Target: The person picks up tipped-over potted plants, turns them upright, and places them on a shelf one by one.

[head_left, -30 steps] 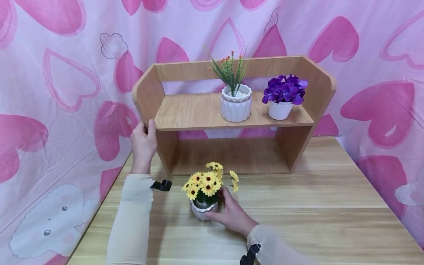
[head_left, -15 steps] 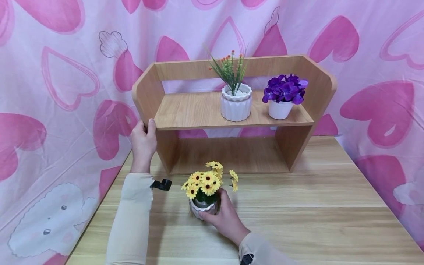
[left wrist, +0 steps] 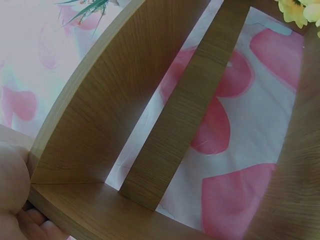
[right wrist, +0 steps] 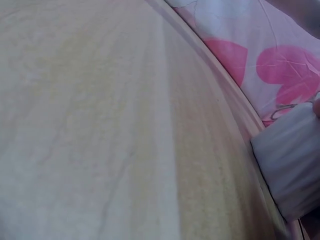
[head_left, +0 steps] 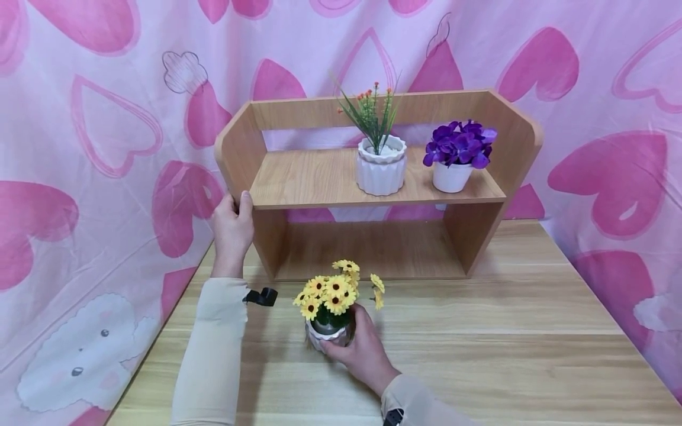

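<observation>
In the head view my left hand [head_left: 232, 236] grips the front edge of the left side panel of a wooden desktop shelf [head_left: 378, 206], thumb towards the inside. My right hand [head_left: 363, 354] holds a ribbed whitish flowerpot [head_left: 326, 340] from its right side, thumb at the front of the rim. Yellow artificial daisies [head_left: 334, 290] fill this pot, which stands upright in front of the shelf. The left wrist view shows part of the left hand [left wrist: 12, 192] at the shelf's edge. At the right of the right wrist view, the pot [right wrist: 292, 160] is partly cut off.
On the upper board stand a white ribbed pot with grassy leaves and orange buds [head_left: 380, 165] and, right of it, a small white pot of purple flowers [head_left: 458, 157]. A wood-grain table [head_left: 511, 331] lies beneath; a pink heart-patterned curtain [head_left: 122, 136] hangs behind and at both sides.
My right hand has shifted slightly left around the pot, and its thumb now reaches further along the front rim. The daisy pot and my left hand stay in place.
</observation>
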`<state>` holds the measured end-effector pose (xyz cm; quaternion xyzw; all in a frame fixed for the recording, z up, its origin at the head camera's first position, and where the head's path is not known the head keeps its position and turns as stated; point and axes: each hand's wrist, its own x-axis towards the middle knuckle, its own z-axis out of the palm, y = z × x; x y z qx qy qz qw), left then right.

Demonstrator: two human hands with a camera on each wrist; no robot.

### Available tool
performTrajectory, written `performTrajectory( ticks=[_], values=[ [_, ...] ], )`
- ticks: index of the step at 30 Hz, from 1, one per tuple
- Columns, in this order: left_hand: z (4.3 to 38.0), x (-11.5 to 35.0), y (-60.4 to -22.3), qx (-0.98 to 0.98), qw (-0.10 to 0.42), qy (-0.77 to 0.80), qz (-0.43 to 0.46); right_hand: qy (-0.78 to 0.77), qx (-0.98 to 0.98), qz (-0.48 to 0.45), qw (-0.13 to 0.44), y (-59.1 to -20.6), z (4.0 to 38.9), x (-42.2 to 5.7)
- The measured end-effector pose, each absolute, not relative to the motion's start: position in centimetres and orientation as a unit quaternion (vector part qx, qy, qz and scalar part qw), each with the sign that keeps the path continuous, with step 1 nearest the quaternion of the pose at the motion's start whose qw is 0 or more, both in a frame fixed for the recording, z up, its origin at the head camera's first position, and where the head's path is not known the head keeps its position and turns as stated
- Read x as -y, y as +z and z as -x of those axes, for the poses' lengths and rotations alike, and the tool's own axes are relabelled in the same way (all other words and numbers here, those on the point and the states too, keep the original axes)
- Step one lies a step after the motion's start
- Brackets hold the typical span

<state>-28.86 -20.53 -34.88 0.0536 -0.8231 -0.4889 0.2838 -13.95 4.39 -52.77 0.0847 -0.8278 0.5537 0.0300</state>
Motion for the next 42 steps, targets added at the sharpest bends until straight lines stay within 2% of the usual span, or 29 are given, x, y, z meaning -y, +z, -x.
performTrajectory(
  ticks=[6, 17, 25, 34, 42],
  values=[
    [28.8, 20.5, -35.2, 0.825, 0.267, -0.495, -0.060, 0.551, 0.830, -0.083, 0.031, -53.0, 13.9, -4.6],
    [28.9, 20.2, -34.9, 0.821, 0.289, -0.490, -0.050, 0.549, 0.829, -0.092, 0.055, -51.9, 13.9, -5.0],
    [28.7, 20.3, -34.7, 0.820, 0.277, -0.498, -0.056, 0.548, 0.823, -0.123, 0.081, -49.4, 14.3, -5.7],
    [28.6, 20.4, -34.8, 0.820, 0.268, -0.502, -0.061, 0.538, 0.822, -0.166, 0.081, -45.8, 14.3, -6.0],
    [28.7, 20.4, -34.9, 0.820, 0.273, -0.500, -0.058, 0.506, 0.819, -0.239, 0.126, -42.1, 15.0, -6.1]
  ],
)
